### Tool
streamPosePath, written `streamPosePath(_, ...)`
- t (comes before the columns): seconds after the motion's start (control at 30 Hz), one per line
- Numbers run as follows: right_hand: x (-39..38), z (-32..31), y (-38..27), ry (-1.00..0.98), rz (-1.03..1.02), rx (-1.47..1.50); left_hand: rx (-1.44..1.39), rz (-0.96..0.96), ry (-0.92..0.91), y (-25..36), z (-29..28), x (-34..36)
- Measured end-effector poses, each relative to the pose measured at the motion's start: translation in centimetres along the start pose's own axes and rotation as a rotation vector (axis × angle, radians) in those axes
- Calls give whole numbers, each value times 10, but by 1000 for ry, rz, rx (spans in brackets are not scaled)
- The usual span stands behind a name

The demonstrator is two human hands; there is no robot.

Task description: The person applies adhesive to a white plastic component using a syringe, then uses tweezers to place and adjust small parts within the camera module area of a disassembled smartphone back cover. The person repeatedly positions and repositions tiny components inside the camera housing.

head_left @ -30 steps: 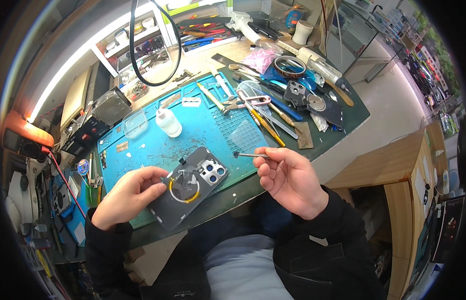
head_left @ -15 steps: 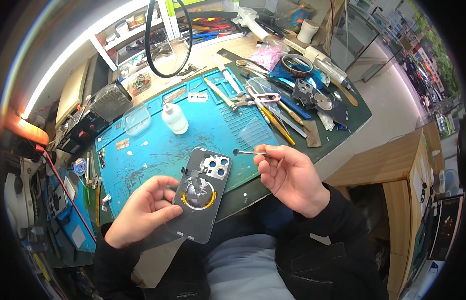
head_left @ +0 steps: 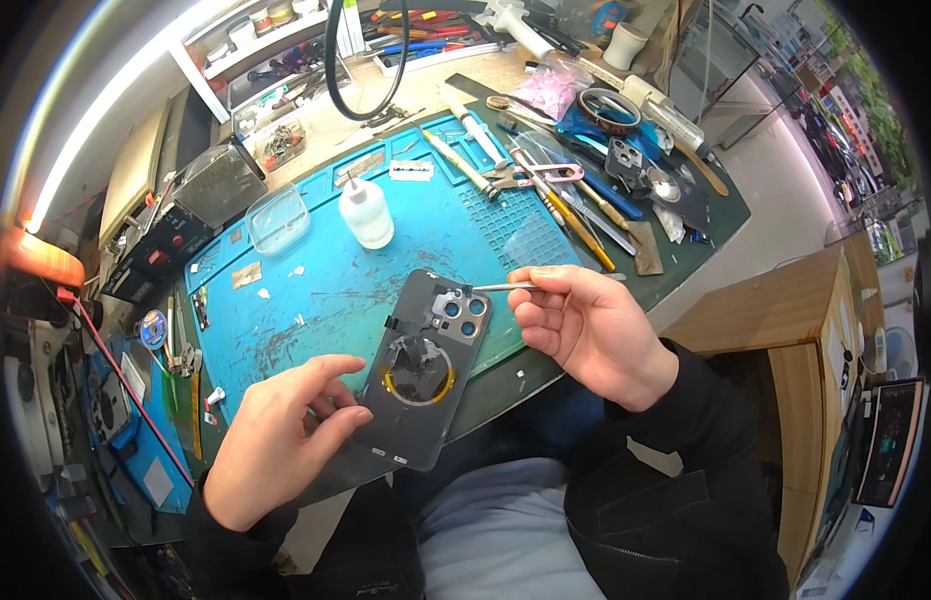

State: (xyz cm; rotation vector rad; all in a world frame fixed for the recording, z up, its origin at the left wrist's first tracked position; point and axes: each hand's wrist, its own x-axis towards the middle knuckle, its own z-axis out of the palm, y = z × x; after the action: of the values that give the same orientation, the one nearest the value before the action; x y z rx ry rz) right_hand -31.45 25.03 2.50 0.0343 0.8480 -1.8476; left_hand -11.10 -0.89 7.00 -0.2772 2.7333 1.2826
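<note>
A dark phone back panel (head_left: 406,425), with three camera rings and a torn-looking round patch ringed in yellow, lies slanted over the mat's near edge. My left hand (head_left: 276,430) is at its left side, fingers spread, thumb tip at the panel's edge. My right hand (head_left: 596,335) pinches slim metal tweezers (head_left: 506,287) between thumb and fingers. Their tip is over the panel's upper end, beside the camera rings, at a small dark piece (head_left: 467,291). A dark tab (head_left: 394,322) sticks out from the panel's left edge.
On the blue work mat (head_left: 316,300) stand a white dropper bottle (head_left: 367,215) and a clear plastic tray (head_left: 278,220). Pliers, brushes and long tools crowd the far right, near a tape roll (head_left: 608,110). A black cable loop (head_left: 331,75) hangs above the bench.
The tweezers' tip has come from right of the panel to its camera end with the small dark piece. My left fingers have loosened from the panel. The view has shifted slightly.
</note>
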Motion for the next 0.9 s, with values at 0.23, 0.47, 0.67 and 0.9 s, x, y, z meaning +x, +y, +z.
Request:
streamPosePath(0.23, 3, 9, 4, 75, -39, -86, -5, -16, -37, -5, -4, 6)
streamPosePath(0.47, -1, 21, 13, 149, -164, -298, -163, -80, 59, -19, 7, 7)
streamPosePath(0.67, -6, 28, 29, 104, -367, -570, -60, 82, 189, -21, 14, 7)
streamPosePath(0.9, 1, 12, 47, -30, -1016, -1277, 112, 334, 242, -6, 20, 3)
